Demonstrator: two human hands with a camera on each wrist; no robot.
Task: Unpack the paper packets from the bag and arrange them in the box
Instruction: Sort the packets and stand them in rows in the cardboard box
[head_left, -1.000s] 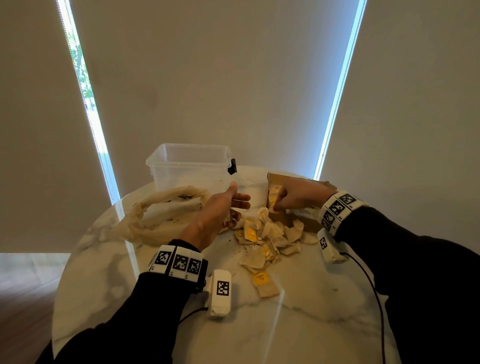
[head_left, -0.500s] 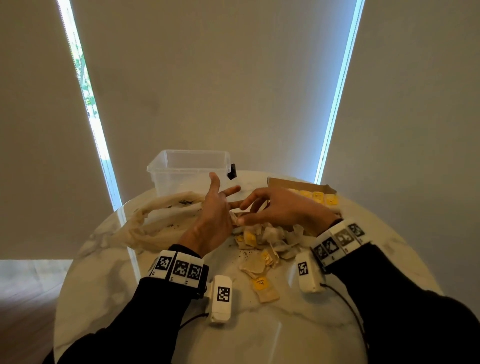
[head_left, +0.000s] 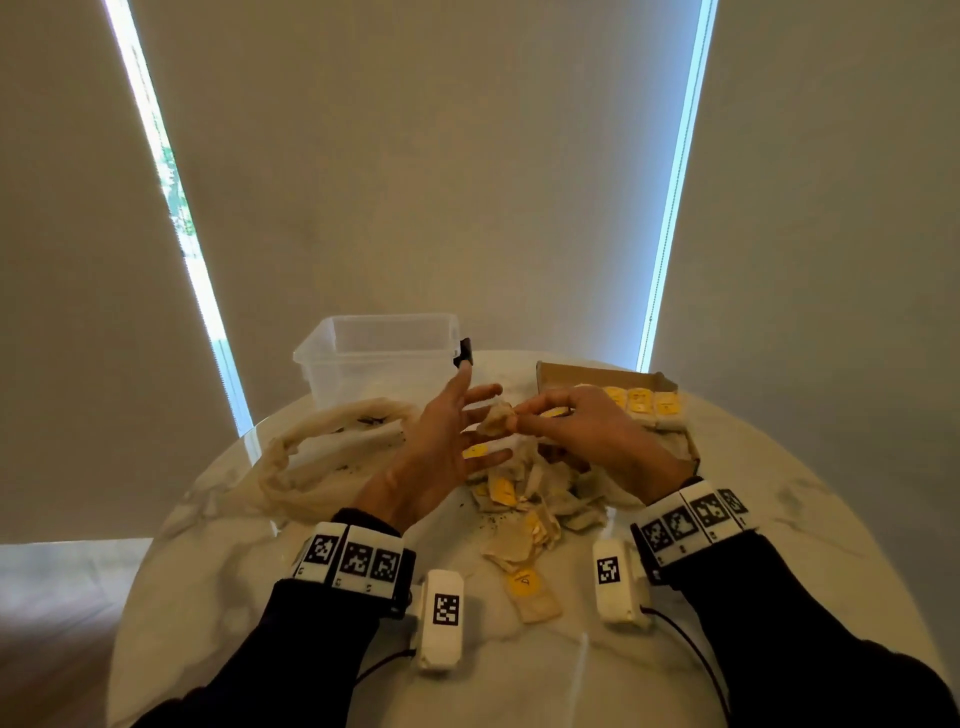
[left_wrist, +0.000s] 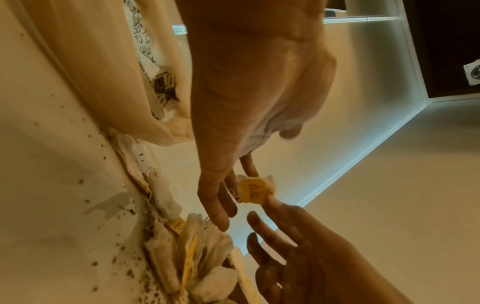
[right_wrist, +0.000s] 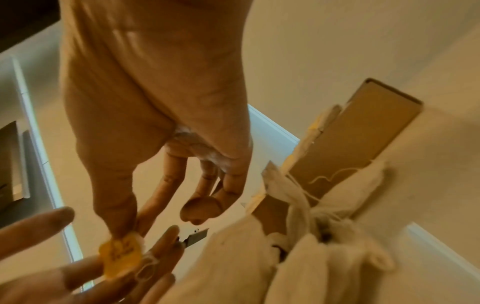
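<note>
Packet with yellow tag, pinched at thumb and forefinger of right hand, mid-frame in head view, above the table. Same packet seen from left wrist and right wrist, tag facing the cameras, thin string looped beside it. Left hand spread wide just left of packet, fingers straight and fanned, holding nothing; fingertips close to the tag, contact not clear. Pile of loose packets below both hands, centre of frame, on marble table; dark crumbs scattered round it. One packet apart, lower centre. Cardboard box right of centre, beyond right hand, with row of yellow-tagged packets standing along its far wall. Limp cloth bag left of centre, flattened on table, print on it partly legible from left wrist. Clear plastic tub behind bag, upper centre. Marker bands and white camera units on both wrists.
</note>
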